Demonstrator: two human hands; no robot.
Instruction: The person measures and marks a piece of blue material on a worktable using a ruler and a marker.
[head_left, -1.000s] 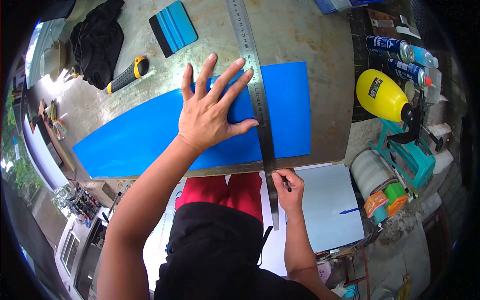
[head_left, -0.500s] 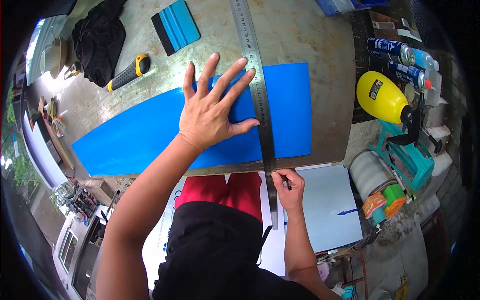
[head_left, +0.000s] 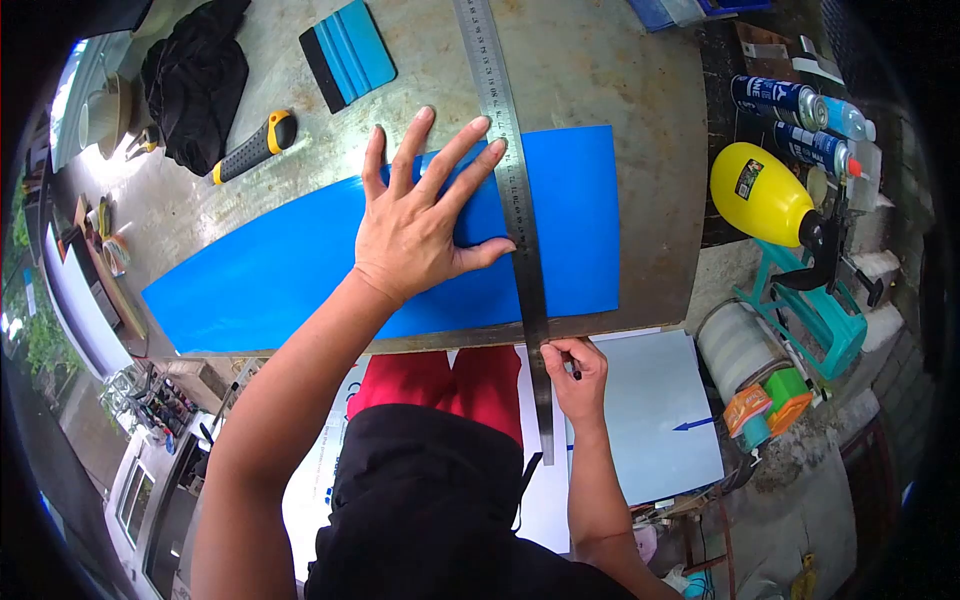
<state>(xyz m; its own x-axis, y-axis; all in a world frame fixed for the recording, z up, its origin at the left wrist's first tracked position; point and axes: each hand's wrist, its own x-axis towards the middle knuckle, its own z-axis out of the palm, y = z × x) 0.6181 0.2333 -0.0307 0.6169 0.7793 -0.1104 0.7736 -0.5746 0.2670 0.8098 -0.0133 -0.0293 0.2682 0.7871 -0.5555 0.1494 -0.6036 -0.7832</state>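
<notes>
My left hand (head_left: 415,220) lies spread open on a long blue sheet (head_left: 275,255), which tapers toward the left. Its index fingertip and thumb tip touch the edge of a steel ruler (head_left: 515,185). The ruler crosses the sheet near its wider right end and juts past the table's near edge. Just below that edge, my right hand (head_left: 580,380) is closed beside the ruler, its thumb at the ruler's right side. A small, thin black object (head_left: 576,374) shows in its curled fingers; its kind is hidden.
Beyond the sheet lie a blue squeegee (head_left: 350,55), a yellow-and-black utility knife (head_left: 255,147) and a black cloth (head_left: 195,90). At the right stand a yellow spray bottle (head_left: 758,195), spray cans (head_left: 775,98) and a teal stool (head_left: 835,325). Light-coloured sheets (head_left: 650,415) are below the table edge.
The ruler has slid very slightly toward my body. Both hands keep nearly the same place and pose; the whole view has shifted a little.
</notes>
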